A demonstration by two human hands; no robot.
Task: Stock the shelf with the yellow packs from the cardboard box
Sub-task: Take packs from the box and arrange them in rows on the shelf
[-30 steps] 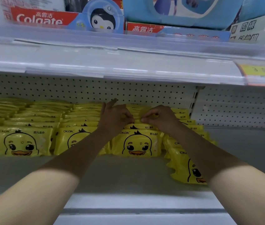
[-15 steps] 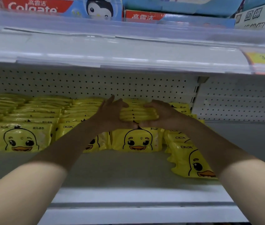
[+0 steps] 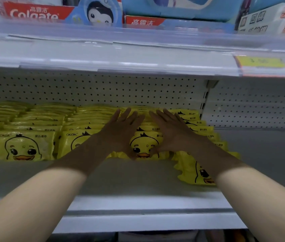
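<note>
Yellow packs printed with a duck face fill the back of the grey shelf (image 3: 103, 180) in several leaning rows. My left hand (image 3: 122, 130) and my right hand (image 3: 169, 131) lie flat with straight, spread fingers on top of one row, whose front pack (image 3: 144, 145) shows between them. Both thumbs touch that front pack's face. The row furthest right (image 3: 201, 130) slumps forward, and its front pack (image 3: 194, 172) lies flat near the shelf's front, partly under my right forearm. No cardboard box is in view.
A white pegboard back wall (image 3: 94, 89) rises behind the packs. The upper shelf's edge (image 3: 120, 56) juts out overhead and carries Colgate toothpaste boxes (image 3: 33, 13) and a yellow price tag (image 3: 260, 62). Bare shelf lies right of the packs (image 3: 264, 154).
My fingers, pinched over the row a second ago, have straightened and now press flat on the packs. The view has dropped slightly closer to the shelf.
</note>
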